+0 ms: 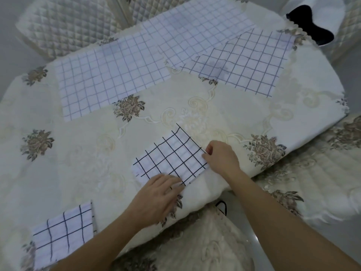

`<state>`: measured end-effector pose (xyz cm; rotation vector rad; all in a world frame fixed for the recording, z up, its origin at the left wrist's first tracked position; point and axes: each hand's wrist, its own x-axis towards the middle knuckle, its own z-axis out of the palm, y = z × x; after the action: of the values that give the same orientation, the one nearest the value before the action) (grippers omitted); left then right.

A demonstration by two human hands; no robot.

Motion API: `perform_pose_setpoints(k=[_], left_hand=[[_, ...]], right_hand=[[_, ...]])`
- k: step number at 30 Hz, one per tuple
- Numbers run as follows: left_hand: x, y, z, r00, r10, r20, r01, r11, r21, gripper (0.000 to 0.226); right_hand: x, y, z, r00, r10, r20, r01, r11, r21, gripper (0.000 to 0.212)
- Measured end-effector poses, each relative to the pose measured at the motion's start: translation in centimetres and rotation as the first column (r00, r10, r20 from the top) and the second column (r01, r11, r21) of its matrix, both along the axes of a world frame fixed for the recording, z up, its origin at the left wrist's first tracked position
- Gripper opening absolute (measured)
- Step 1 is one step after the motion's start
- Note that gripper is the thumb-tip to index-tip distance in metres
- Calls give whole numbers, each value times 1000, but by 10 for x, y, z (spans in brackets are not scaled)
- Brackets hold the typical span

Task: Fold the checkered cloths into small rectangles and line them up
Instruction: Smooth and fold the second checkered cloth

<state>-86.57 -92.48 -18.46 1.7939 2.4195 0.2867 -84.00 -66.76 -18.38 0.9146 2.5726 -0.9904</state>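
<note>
A half-folded white cloth with dark grid lines [170, 157] lies near the table's front edge. My right hand [220, 157] pinches its right corner. My left hand [156, 196] presses flat on its lower edge. A small folded checkered rectangle [64, 227] rests at the front left. At the far side lie three unfolded checkered cloths: one at the left [109, 75], one in the middle back [195, 30] and one at the right [248, 61], with the middle and right cloths overlapping each other.
The table wears a cream floral tablecloth [78, 153] that hangs over the front edge. Quilted chairs [64, 22] stand behind the table. A black bow on a white object [310, 24] sits at the far right corner.
</note>
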Motion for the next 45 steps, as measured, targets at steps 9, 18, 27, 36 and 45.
perform_pose_setpoints(k=[9,18,27,36,45], left_hand=[[12,26,-15,997,68,-26,-69,997,-28,41],[4,64,-15,977,199,-79,-205,976,-74,44],[5,71,-17,964,248,-93,-257,960,-109,44],[5,69,-19,965,248,-81,-256,961,-106,45],[13,62,-24,965,261,-39,-264,952,-157,48]], right_hand=[[-12,21,5,1000,5,-11,-5,1000,21,8],[-36,49,7,999,-24,-48,24,1000,12,14],[-37,50,-1,995,-74,-69,72,997,-31,9],[-24,22,17,919,-68,-389,83,996,24,9],[17,-77,7,755,302,-581,-187,950,250,15]])
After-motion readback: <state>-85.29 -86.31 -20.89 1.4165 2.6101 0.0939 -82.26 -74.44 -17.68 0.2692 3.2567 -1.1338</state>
